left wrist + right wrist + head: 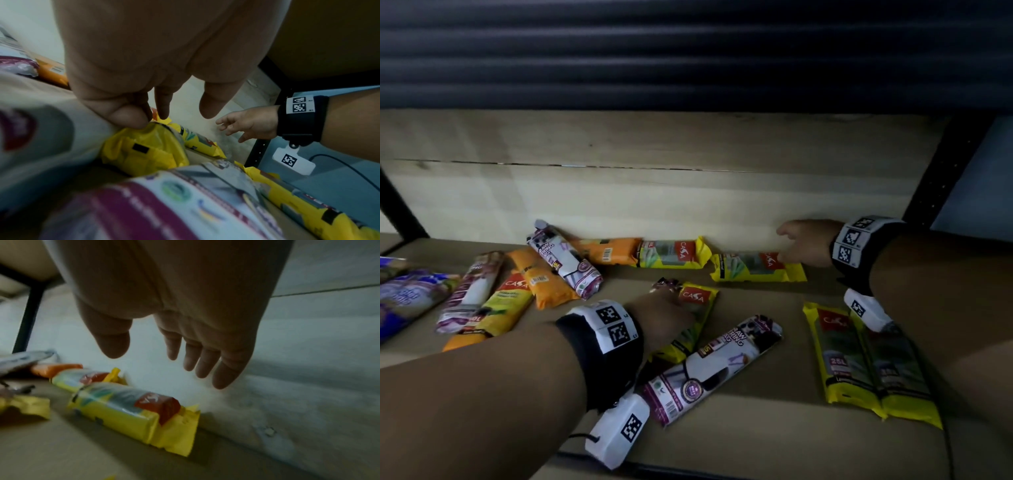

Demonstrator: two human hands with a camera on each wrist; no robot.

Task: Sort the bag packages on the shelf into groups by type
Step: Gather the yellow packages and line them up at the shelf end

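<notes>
Two packages (873, 363) side by side at shelf (756, 428) right; row along back wall (654, 205); overlapping pile (493, 298), possibly stacked, left.

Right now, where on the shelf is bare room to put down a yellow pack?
Bare board lies between the white roll pack and the two yellow packs, and along the front edge. The left end, around the orange pack, is crowded.

Brown shelf (774, 428), pale wood back panel behind. Lying flat on it: two yellow packages (873, 363) side by side at right; two more yellow packages (722, 263) along back; white-purple package (709, 366) at centre; orange packages (544, 281), yellow and white-purple ones mixed at left.
</notes>
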